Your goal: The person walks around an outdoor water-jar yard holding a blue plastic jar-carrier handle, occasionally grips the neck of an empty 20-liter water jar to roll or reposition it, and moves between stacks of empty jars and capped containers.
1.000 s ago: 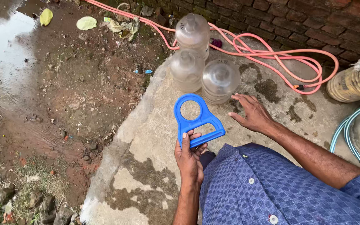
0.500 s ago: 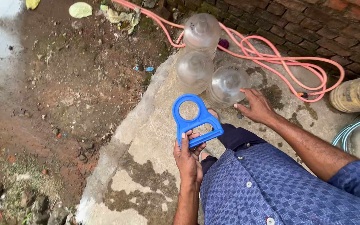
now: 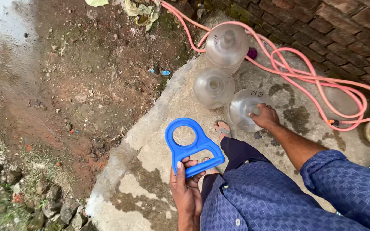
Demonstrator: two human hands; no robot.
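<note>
Head view, left hand: we see our left hand (image 3: 186, 188) closed around the lower bar of a blue plastic bottle carrier (image 3: 192, 145), fingers wrapped over the grip, its ring end pointing up and away from the palm
Head view, right hand: our right hand (image 3: 265, 116) reaches forward and rests on the top of the nearest clear water jug (image 3: 246, 110), fingers curled at its neck; we cannot tell whether they grip it or only touch
Jugs beyond: a second jug (image 3: 213, 87) stands just left of that hand, touching the first, and a third jug (image 3: 226, 45) stands farther out, by the brick wall (image 3: 335, 25)
Around: a pink hose (image 3: 317, 81) loops on the wet concrete slab (image 3: 159, 141) to the right of our right hand; a sandalled foot (image 3: 222, 129) shows between the two hands
Handling, carrier: we judge it light, stiff and not fragile; the lower bar is the natural hold
Handling, jug: we judge it bulky, smooth and possibly slippery where wet; it looks empty, so likely light, and the neck is the surest place to take it
</note>
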